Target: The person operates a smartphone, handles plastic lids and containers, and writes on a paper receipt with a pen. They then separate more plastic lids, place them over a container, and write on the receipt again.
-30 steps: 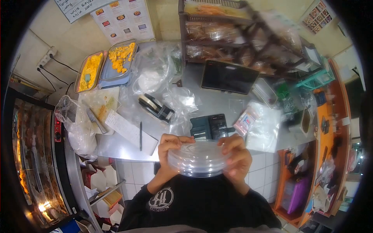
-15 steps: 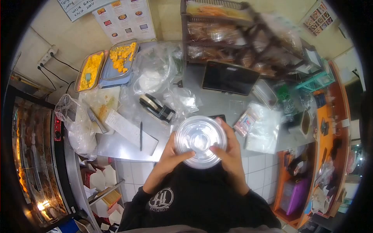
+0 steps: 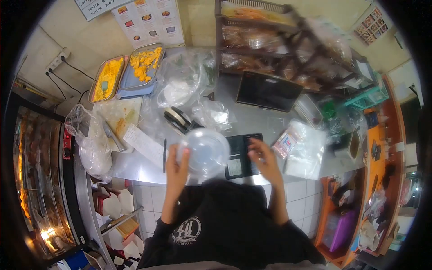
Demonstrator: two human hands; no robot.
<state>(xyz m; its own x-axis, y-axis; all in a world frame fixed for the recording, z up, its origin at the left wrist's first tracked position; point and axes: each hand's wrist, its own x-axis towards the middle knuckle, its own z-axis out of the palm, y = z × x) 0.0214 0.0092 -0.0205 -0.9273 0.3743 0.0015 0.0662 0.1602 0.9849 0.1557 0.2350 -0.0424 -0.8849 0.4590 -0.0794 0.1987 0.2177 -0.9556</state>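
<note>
My left hand [image 3: 177, 171] grips a round clear plastic bowl [image 3: 204, 153] by its left side, thumb over the top. The bowl is slightly smeared by motion, and a lid seems to be on it. To its right, my right hand [image 3: 266, 161] is off the bowl, its fingers loosely bent and apart, with nothing seen in them. Below that hand lies an open black folder [image 3: 238, 157] with a pale paper inside, partly behind the bowl. A black pen [image 3: 164, 155] and a long white paper slip [image 3: 143, 146] rest left of my left hand.
A tape dispenser [image 3: 177, 119] stands behind the bowl. Two trays of yellow food, one a metal tray [image 3: 130, 83], sit at the back left. A knife [image 3: 113, 136] lies on the cutting board. Right are plastic bags [image 3: 308, 150] and a dark tablet [image 3: 268, 91].
The bowl has moved left in my left hand. My right hand has let go of it and moved slightly right. The black folder, mostly hidden before, now shows.
</note>
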